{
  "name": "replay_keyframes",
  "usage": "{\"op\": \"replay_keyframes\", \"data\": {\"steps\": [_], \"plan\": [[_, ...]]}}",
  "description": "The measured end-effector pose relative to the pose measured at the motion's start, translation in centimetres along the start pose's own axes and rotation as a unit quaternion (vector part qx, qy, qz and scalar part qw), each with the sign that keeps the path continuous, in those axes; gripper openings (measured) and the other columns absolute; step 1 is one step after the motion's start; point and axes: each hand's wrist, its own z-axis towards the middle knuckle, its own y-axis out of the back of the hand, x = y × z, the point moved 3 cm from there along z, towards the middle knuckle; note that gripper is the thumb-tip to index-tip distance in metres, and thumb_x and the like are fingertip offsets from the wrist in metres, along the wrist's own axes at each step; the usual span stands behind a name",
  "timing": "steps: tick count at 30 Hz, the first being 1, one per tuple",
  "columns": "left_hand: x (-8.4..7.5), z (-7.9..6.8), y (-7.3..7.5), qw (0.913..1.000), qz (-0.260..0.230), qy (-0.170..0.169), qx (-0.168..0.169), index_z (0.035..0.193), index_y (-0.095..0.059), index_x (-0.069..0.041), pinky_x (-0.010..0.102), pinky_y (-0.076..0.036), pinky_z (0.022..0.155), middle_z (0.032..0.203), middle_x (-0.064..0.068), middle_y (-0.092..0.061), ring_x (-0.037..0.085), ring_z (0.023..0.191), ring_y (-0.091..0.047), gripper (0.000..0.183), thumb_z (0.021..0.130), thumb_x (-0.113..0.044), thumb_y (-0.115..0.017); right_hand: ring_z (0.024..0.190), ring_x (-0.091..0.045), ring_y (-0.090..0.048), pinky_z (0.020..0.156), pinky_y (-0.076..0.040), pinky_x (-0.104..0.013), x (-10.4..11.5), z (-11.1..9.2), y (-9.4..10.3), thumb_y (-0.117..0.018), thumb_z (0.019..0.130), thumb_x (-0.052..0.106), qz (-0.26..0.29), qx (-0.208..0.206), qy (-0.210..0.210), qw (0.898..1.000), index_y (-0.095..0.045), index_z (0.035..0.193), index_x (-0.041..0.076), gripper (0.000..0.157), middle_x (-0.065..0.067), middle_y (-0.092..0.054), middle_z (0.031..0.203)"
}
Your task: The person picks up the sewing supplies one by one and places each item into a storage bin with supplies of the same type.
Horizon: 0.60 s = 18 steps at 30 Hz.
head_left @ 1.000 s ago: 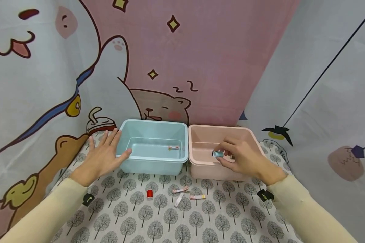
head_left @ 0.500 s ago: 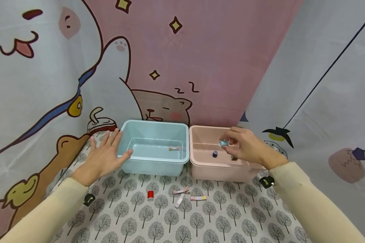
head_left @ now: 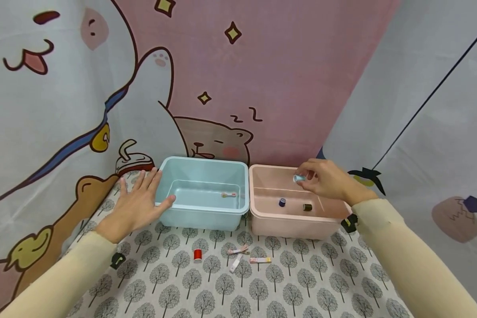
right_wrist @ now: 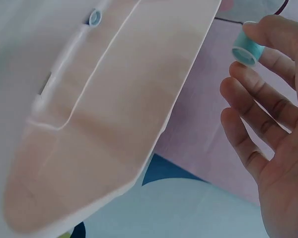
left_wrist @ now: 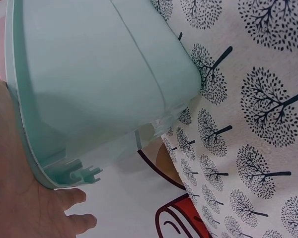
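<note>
My right hand [head_left: 322, 177] pinches a light blue thread spool [right_wrist: 247, 48] between thumb and fingers, above the back part of the pink bin [head_left: 294, 217]. Inside that bin lie a dark blue thread spool [head_left: 282, 202] and a dark green thread spool [head_left: 307, 207], apart from each other. My left hand [head_left: 137, 207] has its fingers straight and spread at the left side of the light blue bin [head_left: 200, 218]; the left wrist view has it against the rim. A small pink folded strip [head_left: 228, 194] lies on the blue bin's floor.
On the tree-print cloth [head_left: 159, 274] in front of the bins stand a red thread spool [head_left: 198, 255] and several small strips, among them a pink and yellow one [head_left: 260, 260]. A cartoon-print curtain [head_left: 286, 79] hangs right behind both bins.
My right hand has lifted the light blue spool up and back from low in the pink bin, uncovering the dark blue and dark green spools. The left hand stays in place.
</note>
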Motion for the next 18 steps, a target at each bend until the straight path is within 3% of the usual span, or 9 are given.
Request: {"op": "replay_keyframes", "data": {"steps": [7, 18], "plan": [[-0.1, 0.0, 0.0, 1.0, 0.003, 0.0, 0.001, 0.188, -0.009, -0.008, 0.09, 0.014, 0.135, 0.198, 0.018, -0.005, 0.053, 0.183, -0.005, 0.11, 0.114, -0.085, -0.032, 0.088, -0.012, -0.072, 0.072, -0.059, -0.023, -1.9, 0.9, -0.1, -0.09, 0.102, 0.014, 0.01, 0.017, -0.023, 1.0, -0.087, 0.114, 0.018, 0.014, 0.0, -0.081, 0.101], [0.1, 0.0, 0.0, 1.0, 0.004, 0.003, 0.002, 0.188, -0.009, -0.008, 0.09, 0.014, 0.135, 0.198, 0.018, -0.004, 0.053, 0.183, -0.004, 0.107, 0.115, -0.081, -0.036, 0.087, -0.016, -0.072, 0.074, -0.059, -0.033, -3.9, 1.4, -0.7, -0.088, 0.102, 0.016, -0.008, 0.044, -0.061, 0.997, -0.088, 0.117, 0.016, 0.015, -0.003, -0.079, 0.101]]}}
